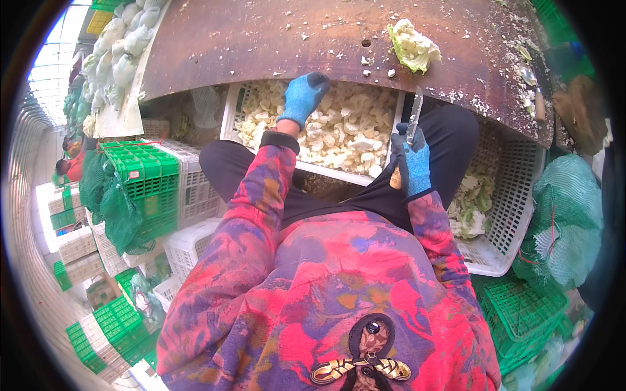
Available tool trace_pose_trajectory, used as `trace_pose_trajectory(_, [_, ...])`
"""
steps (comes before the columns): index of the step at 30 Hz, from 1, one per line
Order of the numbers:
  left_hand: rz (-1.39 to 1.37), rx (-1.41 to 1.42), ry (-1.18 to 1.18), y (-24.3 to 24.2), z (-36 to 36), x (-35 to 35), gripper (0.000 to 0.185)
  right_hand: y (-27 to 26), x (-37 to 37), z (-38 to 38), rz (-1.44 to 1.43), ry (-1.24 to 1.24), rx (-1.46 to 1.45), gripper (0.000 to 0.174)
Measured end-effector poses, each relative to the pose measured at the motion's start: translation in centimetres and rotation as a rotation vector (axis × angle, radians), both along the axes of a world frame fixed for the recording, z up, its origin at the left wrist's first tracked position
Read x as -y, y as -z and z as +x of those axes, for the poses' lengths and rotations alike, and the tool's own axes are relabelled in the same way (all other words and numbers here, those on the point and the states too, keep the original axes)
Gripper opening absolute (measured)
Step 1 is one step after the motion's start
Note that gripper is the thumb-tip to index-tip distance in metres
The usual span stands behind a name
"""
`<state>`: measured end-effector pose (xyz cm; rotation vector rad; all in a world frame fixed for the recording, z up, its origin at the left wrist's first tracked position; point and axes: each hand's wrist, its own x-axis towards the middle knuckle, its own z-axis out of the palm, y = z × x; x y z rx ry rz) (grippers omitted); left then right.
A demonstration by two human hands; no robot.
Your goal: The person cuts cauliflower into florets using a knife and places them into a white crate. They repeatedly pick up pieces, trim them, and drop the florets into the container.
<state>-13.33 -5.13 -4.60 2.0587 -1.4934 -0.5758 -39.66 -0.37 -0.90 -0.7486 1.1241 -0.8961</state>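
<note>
My left hand point(304, 98), in a blue glove with dark fingertips, is over the white plastic crate of cauliflower florets point(342, 132), near the table edge; its fingers are curled and whether they hold anything is hidden. In my right hand point(412, 161), gloved the same way, is a knife point(414, 115), blade up, its pale handle showing below the fist. Beyond it, a piece of cauliflower head with green leaf point(413, 46) lies on the brown table point(244, 44) among white crumbs.
A white crate point(518, 205) with cauliflower leaves stands at right, beside a green mesh sack point(567, 220). A second knife point(539, 105) lies on the table's right edge. Netted cauliflowers point(117, 54) are piled at upper left. Green and white crates point(142, 171) are stacked at left.
</note>
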Motion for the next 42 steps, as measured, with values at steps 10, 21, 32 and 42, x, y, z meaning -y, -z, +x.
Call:
trace_pose_trajectory(10, [-0.087, 0.074, -0.035, 3.7, -0.9, -4.6, 0.019, 0.6, -0.2, 0.3, -0.009, -0.033, -0.040, 0.022])
trace_pose_trajectory(21, [0.140, 0.957, 0.163, 7.0, -3.4, -8.1, 0.031, 0.7, -0.2, 0.8, -0.035, -0.059, -0.114, 0.023])
trace_pose_trajectory(32, [-0.089, 0.553, 0.043, 9.4, -1.8, -8.1, 0.011, 0.8, -0.2, 1.0, -0.008, -0.078, -0.112, 0.024])
trace_pose_trajectory(42, [-0.576, -0.840, -0.307, -7.6, -2.3, -2.5, 0.015, 1.1, -0.3, 1.6, -0.006, -0.075, -0.086, 0.025])
